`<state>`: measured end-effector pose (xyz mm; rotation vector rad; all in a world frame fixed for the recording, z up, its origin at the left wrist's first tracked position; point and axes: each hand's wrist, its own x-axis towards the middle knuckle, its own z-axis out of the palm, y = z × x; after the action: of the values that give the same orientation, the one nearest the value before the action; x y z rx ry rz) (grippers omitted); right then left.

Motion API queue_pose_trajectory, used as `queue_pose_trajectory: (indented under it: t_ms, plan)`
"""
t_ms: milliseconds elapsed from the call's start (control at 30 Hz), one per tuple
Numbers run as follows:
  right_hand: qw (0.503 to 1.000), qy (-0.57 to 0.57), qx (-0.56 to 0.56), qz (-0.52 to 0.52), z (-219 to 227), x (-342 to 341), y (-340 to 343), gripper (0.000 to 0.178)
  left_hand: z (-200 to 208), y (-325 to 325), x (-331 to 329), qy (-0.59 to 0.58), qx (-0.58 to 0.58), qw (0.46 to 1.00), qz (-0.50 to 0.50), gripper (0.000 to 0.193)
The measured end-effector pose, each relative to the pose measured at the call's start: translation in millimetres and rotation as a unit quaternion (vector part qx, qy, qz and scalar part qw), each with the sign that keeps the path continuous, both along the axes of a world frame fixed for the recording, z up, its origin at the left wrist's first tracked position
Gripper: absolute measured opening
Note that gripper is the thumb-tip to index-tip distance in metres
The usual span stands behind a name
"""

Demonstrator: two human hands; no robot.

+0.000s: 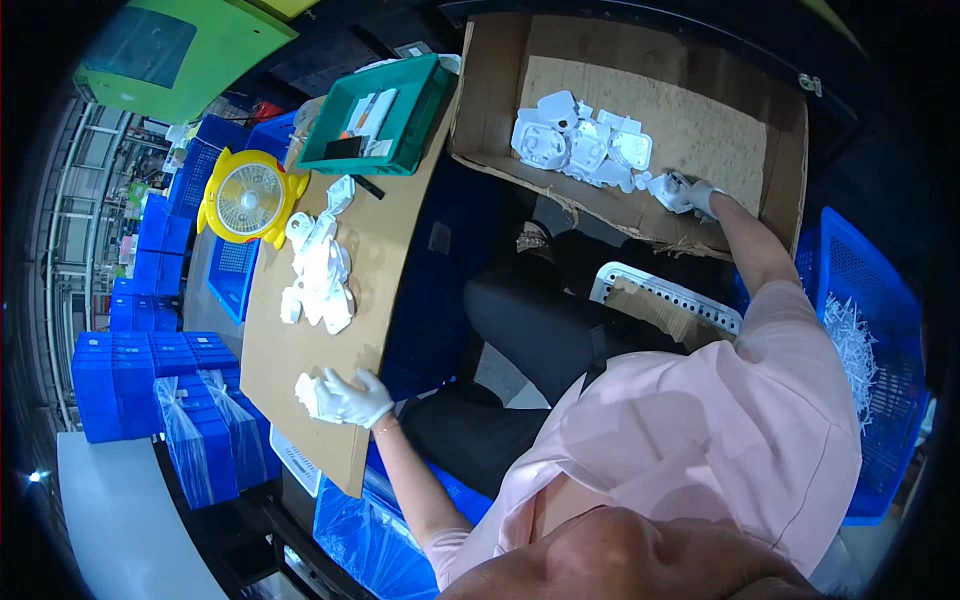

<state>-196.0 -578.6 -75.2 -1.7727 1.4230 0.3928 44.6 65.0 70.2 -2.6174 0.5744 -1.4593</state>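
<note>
My left hand (358,399), in a white glove, is over the near end of the tan tabletop (385,240). Its fingers are closed around a small white plastic part (312,396). Far to the right, my gloved right hand (703,199) reaches into an open cardboard box (690,60) and grips a white moulded part (671,191) near the box's front wall. Beside that part, to the left, lies a heap of white moulded parts (587,147) on the box floor. Another pile of white parts (322,268) lies on the tabletop beyond my left hand.
A green tray (425,110) with small items and a yellow fan (250,198) stand on the table's far side. Blue crates (120,385) are stacked at left. On the right, a blue basket (880,400) contains white plastic scraps (850,350). A white perforated basket (665,293) sits below the box.
</note>
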Motion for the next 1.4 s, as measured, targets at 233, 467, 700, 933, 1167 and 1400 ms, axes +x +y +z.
queue_pose_trajectory:
  t_ms: [233, 467, 700, 933, 1167, 1400]
  plan:
    - [0.982, -0.186, 0.017, 0.012, 63.1, 9.4, 51.0, 0.036, -21.7, -101.9, -63.7, 0.22, -0.14, 0.917, -0.301, 0.04]
    - [0.929, -0.349, 0.113, -0.05, 59.6, 27.7, 66.0, 0.019, -62.6, -166.1, -105.4, 0.521, -0.325, 0.68, -0.4, 0.037]
    - [0.904, -0.372, 0.148, 0.148, 134.4, 51.5, 171.6, 0.035, -49.8, -182.8, -103.6, 0.678, -0.519, 0.333, -0.4, 0.07]
    - [0.842, -0.348, 0.192, 0.364, 152.8, 55.4, 249.7, 0.027, -62.1, -206.9, -83.4, 0.72, -0.58, -0.025, -0.381, 0.057]
    - [0.793, -0.443, 0.016, 0.418, 133.6, 69.2, 220.2, 0.045, -77.7, -189.7, -93.1, 0.667, -0.639, -0.014, -0.382, 0.051]
    - [0.937, -0.168, -0.171, 0.254, 61.0, 87.3, 63.3, 0.042, -71.0, -185.0, -98.9, 0.643, -0.654, -0.061, -0.394, 0.054]
